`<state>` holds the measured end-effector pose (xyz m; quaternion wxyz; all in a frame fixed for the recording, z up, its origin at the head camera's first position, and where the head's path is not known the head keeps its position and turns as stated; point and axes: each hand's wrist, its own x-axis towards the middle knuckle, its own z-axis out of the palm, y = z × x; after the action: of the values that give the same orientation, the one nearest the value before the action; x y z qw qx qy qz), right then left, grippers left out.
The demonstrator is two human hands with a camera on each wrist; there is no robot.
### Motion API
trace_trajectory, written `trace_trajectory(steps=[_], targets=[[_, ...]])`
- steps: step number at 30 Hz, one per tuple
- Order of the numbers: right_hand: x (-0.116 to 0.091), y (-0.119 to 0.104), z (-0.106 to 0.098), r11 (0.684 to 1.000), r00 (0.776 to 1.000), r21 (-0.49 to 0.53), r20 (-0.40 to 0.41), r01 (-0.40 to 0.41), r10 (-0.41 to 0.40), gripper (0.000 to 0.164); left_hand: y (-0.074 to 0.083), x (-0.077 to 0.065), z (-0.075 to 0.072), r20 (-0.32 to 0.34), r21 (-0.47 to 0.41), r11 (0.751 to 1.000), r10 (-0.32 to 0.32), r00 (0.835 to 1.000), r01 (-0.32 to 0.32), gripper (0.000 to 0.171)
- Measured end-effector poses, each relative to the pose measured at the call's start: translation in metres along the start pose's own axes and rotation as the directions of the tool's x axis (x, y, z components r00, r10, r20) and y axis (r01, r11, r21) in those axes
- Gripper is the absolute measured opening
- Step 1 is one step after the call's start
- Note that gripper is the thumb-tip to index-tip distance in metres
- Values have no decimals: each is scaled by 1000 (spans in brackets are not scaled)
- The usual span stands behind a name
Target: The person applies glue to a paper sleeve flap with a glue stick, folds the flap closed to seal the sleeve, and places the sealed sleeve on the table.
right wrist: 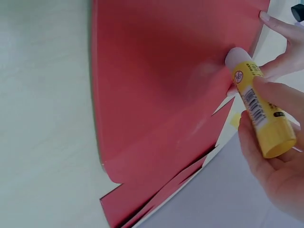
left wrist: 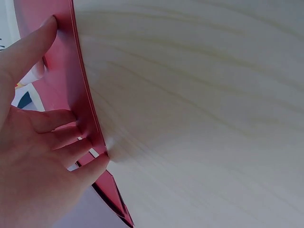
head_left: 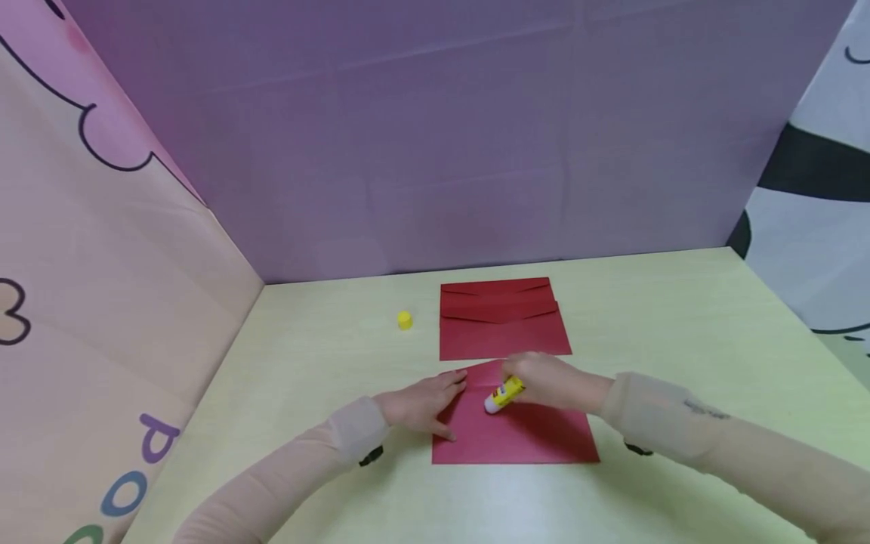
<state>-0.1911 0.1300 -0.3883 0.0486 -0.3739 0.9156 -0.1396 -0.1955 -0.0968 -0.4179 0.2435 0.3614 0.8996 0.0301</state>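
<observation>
A red paper envelope (head_left: 516, 442) lies on the table, its flap opened out toward the far side. My right hand (head_left: 544, 380) holds a yellow glue stick (right wrist: 261, 107) between thumb and fingers, tilted. Its white end meets the red paper near the fold in the right wrist view. With fingers spread, my left hand (head_left: 423, 404) presses on the envelope's left edge. The left wrist view shows the thumb and fingertips of that hand (left wrist: 42, 156) along this edge. Part of the flap is hidden behind my right hand.
Beyond the worked envelope lie overlapping red envelopes (head_left: 503, 338) with pointed flaps. A yellow cap (head_left: 405, 320) stands to their left on the pale wooden table (head_left: 326, 340). A purple cloth wall (head_left: 421, 151) rises at the back edge, with printed cloth at both sides.
</observation>
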Motion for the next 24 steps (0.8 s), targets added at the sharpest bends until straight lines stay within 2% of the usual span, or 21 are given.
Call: trace_trajectory(steps=[3, 5, 9, 11, 13, 15, 24], targets=[[-1, -1, -1, 993, 999, -115, 28, 22, -19, 34, 0, 0, 0, 1, -6, 1000, 0, 1000, 0, 82], [-2, -2, -1, 975, 998, -215, 29, 60, -55, 35, 0, 0, 0, 0, -5, 1000, 0, 1000, 0, 82], [-5, -1, 2, 887, 989, -439, 31, 144, -145, 37, 0, 0, 0, -5, 2, 1000, 7, 1000, -7, 82], [-6, 0, 4, 848, 984, -502, 32, 168, -176, 38, -1, -1, 0, -7, 5, 1000, 11, 1000, -11, 82], [-7, 1, 7, 831, 981, -527, 30, 177, -190, 40, -1, -1, 0, -11, 5, 1000, 12, 1000, -12, 82], [-8, 3, 9, 831, 981, -527, 19, 176, -195, 41, -1, -1, 0, -12, 9, 1000, 13, 1000, -13, 82], [-16, 13, 20, 894, 978, -433, -107, 114, -177, 46, 0, -1, 0, -12, 20, 1000, 8, 1000, -8, 83]])
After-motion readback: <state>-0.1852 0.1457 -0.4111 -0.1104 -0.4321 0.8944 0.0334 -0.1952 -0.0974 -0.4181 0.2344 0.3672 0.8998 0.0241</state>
